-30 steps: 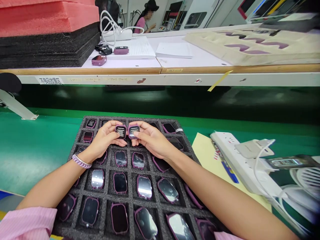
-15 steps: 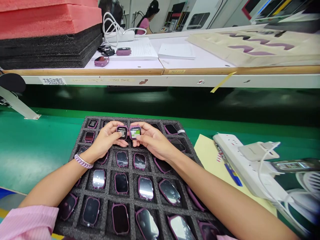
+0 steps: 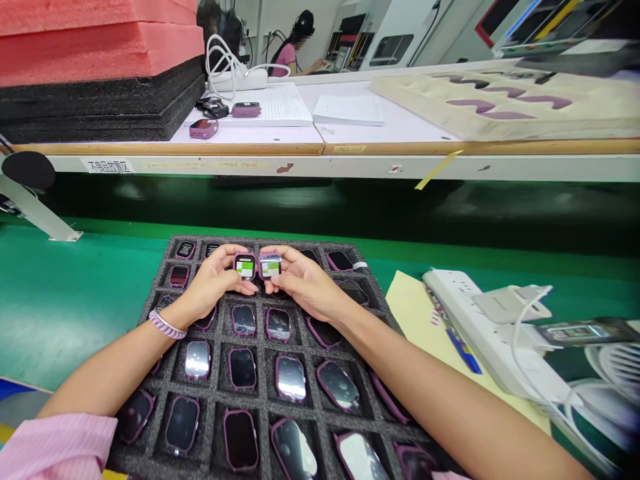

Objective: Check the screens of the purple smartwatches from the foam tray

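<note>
A: Start at the near side of the foam tray. Any trouble there?

B: Watches lie face up in its compartments, like the dark-screened watch in the nearest row. Something dropped onto that row could scratch a screen.

A: And to the tray's right?

B: A yellow sheet, a pen on it, then a power strip. The right forearm crosses the tray's right side, so a wide outward swing could knock the pen or snag the loose white cable.

A: Where's the pair in hand?

B: Above the tray's far half. The left hand pinches the left-hand watch; the right hand pinches the right-hand watch. They're side by side; I can't tell whether the cases touch.

A: So what's the risk?

B: Both screens glow green and white, with thumbs at their lower edges. A slipping thumb could press something unintended; bringing the cases closer could rub them. They also look alike, so swapping them is possible.

A: Beyond the tray?

B: The shelf carries two similar purple watches, another chance of a mix-up.
</note>
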A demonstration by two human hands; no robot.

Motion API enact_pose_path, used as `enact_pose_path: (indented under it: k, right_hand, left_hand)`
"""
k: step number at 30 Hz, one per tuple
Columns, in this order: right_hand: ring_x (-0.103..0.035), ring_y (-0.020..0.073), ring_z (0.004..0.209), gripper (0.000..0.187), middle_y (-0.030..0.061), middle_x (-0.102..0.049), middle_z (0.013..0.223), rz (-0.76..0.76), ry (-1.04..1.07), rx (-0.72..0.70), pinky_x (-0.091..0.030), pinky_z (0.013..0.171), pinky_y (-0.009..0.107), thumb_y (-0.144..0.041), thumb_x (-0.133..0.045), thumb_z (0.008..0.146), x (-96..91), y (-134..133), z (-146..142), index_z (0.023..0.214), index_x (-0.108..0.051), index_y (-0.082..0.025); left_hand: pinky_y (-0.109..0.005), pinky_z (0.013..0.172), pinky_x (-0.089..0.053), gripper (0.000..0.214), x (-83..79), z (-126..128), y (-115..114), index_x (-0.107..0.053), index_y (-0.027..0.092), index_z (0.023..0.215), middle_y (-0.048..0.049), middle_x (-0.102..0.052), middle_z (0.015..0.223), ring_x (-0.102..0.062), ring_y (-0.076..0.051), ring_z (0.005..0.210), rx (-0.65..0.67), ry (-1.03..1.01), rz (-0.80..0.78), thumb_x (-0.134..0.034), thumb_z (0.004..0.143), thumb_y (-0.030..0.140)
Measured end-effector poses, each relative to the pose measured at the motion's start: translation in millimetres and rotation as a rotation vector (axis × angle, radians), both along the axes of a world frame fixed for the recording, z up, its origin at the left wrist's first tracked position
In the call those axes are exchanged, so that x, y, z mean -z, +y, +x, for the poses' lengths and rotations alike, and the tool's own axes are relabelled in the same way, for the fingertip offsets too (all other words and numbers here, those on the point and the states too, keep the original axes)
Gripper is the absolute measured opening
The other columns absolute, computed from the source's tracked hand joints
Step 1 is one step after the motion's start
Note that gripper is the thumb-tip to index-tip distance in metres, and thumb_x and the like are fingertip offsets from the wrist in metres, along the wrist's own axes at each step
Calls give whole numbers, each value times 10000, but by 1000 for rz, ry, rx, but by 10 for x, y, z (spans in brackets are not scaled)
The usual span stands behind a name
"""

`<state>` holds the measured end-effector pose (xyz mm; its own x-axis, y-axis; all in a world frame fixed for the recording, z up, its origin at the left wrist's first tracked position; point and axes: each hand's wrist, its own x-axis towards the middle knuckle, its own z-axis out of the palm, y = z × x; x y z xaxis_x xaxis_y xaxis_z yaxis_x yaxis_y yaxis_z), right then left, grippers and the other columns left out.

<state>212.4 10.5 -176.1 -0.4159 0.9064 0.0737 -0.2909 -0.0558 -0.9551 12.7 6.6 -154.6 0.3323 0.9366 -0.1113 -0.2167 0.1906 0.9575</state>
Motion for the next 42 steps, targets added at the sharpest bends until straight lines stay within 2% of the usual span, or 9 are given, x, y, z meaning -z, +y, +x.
enact_pose_path:
  k: [10,22,28,42]
  right_hand:
    - [-623,176,689,496,6,-626,888,-1,-4,4,-471,647,297,-222,-769,738,14,8,7,1196,-580,-209]
    - [-620,168,690,510,9,-631,888,-11,7,2,-472,645,288,-216,-757,738,23,17,3,1210,-567,-200]
    - [-628,148,686,522,16,-643,937,-38,48,-10,-488,662,268,-195,-755,729,32,28,10,1212,-557,-187]
    - [-671,167,728,552,22,-665,933,-64,77,-30,-514,687,264,-162,-737,703,29,26,20,1224,-554,-183]
  left_hand:
    - [-293,701,-642,508,30,3,9,-525,169,1146,-62,-651,1103,-739,-160,680,10,9,-7,-644,654,123]
    - [-273,708,-640,536,45,4,21,-524,169,1163,-63,-655,1114,-742,-154,693,-4,22,9,-630,640,118]
    - [-257,698,-642,537,53,9,27,-525,176,1151,-33,-654,1062,-748,-164,710,-20,32,11,-644,629,131]
    - [-252,696,-645,530,83,0,41,-525,178,1153,-38,-653,1090,-751,-162,713,-19,47,26,-615,636,103]
